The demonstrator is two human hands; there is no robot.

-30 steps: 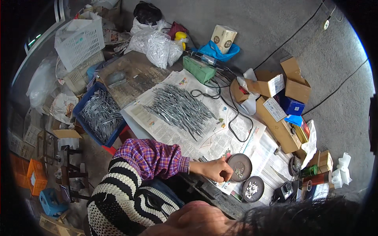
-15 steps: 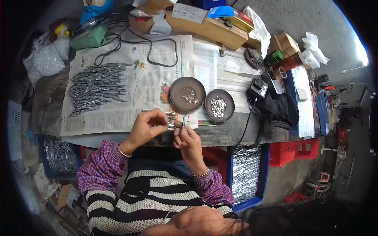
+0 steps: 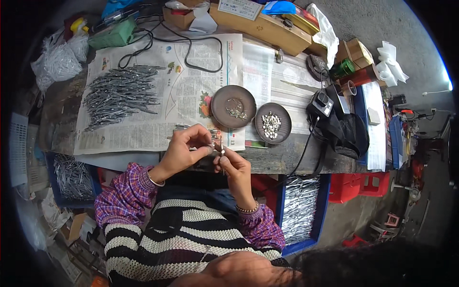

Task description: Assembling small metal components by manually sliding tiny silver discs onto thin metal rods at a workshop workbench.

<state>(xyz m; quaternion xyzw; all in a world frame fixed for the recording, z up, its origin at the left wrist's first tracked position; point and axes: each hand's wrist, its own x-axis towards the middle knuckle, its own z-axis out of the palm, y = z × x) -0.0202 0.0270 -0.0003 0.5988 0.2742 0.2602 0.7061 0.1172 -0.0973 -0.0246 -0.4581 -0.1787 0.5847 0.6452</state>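
Workbench (image 3: pixel 287 160) of dark, worn wood, its top largely covered by spread newspaper sheets (image 3: pixel 143 129). Grey concrete floor (image 3: pixel 406 28) extends beyond the far edge and to the right, where daylight brightens the rim of the view. Blue bins (image 3: pixel 318 229) stand beneath the bench on both sides; red plastic crates (image 3: pixel 349 184) sit beside the right-hand bin. A white perforated basket (image 3: pixel 19 148) stands at the far left.
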